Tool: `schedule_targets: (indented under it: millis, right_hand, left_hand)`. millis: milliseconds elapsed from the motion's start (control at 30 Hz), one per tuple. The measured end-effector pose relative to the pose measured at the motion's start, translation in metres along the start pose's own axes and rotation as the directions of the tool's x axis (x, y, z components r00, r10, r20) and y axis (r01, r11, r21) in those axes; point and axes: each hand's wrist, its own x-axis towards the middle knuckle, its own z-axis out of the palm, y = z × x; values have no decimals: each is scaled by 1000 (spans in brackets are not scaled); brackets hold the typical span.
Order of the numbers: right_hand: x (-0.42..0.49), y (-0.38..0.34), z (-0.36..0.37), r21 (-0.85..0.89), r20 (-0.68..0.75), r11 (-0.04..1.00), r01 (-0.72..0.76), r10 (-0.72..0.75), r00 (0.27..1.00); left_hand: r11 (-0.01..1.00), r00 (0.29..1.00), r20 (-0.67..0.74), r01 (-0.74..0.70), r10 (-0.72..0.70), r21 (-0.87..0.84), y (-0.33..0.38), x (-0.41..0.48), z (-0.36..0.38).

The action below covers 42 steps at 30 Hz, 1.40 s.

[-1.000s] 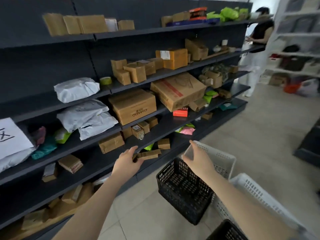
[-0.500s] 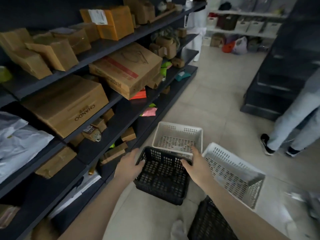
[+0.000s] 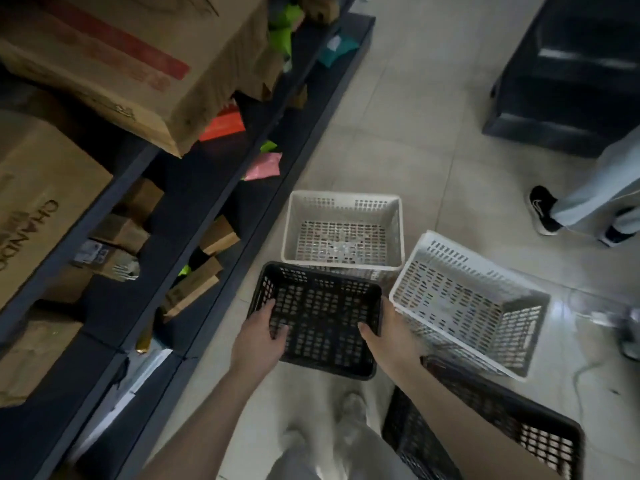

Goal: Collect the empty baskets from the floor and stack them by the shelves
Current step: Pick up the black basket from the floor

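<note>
While both hands (image 3: pixel 258 336) (image 3: pixel 389 336) grip the black basket (image 3: pixel 318 317) by its sides, nothing is stacked — three other baskets (image 3: pixel 341 230) wait nearby.

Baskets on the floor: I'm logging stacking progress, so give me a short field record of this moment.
held: black basket, left hand and right hand on opposite rims
white baskets: one upright by the shelves; one tilted
other: second black basket near right arm
contents: all look empty
</note>
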Motion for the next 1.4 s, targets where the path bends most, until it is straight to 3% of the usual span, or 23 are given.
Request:
schedule_targets:
  millis: [133,267,533,800,1000,1200,1400]
  right_hand:
    - [45,37,44,74,-27,984,-164,166,986]
    - [87,87,97,163,-18,912,-377,385,923]
    - [174,180,204,98,-6,834,-543,546,838]
    - [255,242,266,228,-174,801,-553,593,786]
    - [268,273,284,373,-237,795,-479,580,779]
    - [257,264,277,436,-254,776,-456,592,765]
    - [216,217,233,425,-241,773,-471,598,765]
  left_hand:
    - [999,997,56,50,-50,0,-34,64,35]
    - [996,990,125,62,-69,59,-82,128,73]
    - [988,987,106,114,-124,103,-198,244,138]
    - [934,956,-52,292,-287,206,-274,339,186]
    - [921,922,-91,383,-377,66,-300,374,211]
    - [937,931,-107,348,-348,-18,-305,361,198]
    - [928,922,-116,372,-369,-3,-278,308,136]
